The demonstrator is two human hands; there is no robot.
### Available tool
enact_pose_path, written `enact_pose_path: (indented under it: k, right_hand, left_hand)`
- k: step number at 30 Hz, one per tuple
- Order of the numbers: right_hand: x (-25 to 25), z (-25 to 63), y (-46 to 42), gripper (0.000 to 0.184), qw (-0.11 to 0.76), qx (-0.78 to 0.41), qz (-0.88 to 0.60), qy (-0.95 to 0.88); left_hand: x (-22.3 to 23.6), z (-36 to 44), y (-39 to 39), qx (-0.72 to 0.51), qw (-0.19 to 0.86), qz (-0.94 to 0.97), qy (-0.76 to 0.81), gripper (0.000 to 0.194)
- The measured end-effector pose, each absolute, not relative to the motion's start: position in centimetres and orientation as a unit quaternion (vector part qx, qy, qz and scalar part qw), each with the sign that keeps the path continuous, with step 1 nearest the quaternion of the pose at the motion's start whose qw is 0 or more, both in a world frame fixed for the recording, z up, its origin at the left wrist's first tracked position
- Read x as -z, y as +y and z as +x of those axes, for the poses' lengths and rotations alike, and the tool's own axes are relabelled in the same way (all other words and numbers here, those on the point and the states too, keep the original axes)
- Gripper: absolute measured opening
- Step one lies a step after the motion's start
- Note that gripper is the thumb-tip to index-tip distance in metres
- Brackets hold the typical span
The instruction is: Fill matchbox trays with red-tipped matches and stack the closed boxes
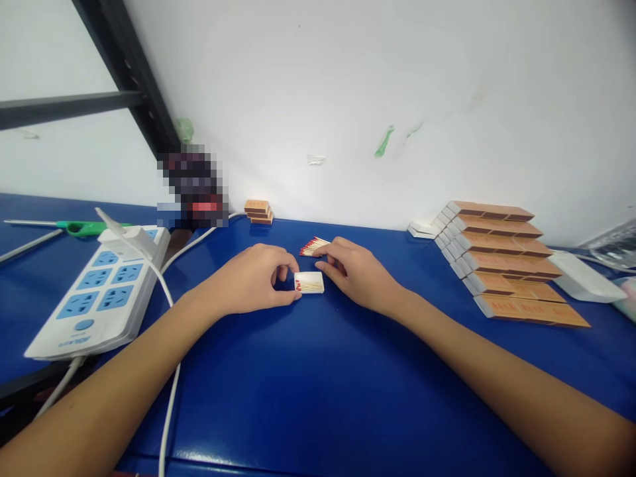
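Note:
A small white matchbox tray (315, 277) lies on the blue tabletop with several red-tipped matches (311, 287) inside along its near side. The thumb and index finger of my left hand (256, 278) grip the tray's left end from its near and far sides. Just behind the tray is a loose pile of red-headed matches (311, 246). My right hand (355, 268) is over the right end of that pile, its fingertips at the matchsticks. Its thumb and index finger are apart, the thumb close to the tray's far right corner, and I see nothing between them.
Stacked matchboxes (511, 258) rise in steps at the right, with a white box (422, 230) beside them. A smaller matchbox stack (259, 211) stands by the wall. A power strip (99, 291), its white cable (171, 397) and a green-handled tool (84, 228) occupy the left.

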State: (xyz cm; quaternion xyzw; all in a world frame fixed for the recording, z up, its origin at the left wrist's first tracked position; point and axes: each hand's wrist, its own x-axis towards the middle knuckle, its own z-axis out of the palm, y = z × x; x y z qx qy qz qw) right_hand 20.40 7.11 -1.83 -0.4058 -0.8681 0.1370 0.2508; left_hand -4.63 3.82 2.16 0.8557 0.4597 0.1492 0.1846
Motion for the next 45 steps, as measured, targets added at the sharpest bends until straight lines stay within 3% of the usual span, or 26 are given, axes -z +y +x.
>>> enact_pose_path:
  k: [8,23,32,45]
  right_hand:
    - [2.64,20.31,7.51,0.027,0.226,-0.095,-0.417,-0.875]
    - [2.22,20.36,7.34,0.003,0.231,-0.132,-0.430,-0.863]
    - [2.01,20.58,7.43,0.009,0.168,-0.089,-0.447,-0.874]
    - [2.21,20.51,7.57,0.008,0.181,-0.081,-0.443,-0.874]
  left_hand:
    - [-2.20,-4.53,3.80,-0.148,0.185,0.857,0.458,0.025]
    - [-2.36,-4.44,3.71,-0.142,0.183,0.856,0.462,0.028]
    - [-2.37,-4.47,3.69,-0.138,0.183,0.858,0.460,0.029]
    - [-2.25,-4.55,3.86,-0.143,0.185,0.858,0.457,0.030]
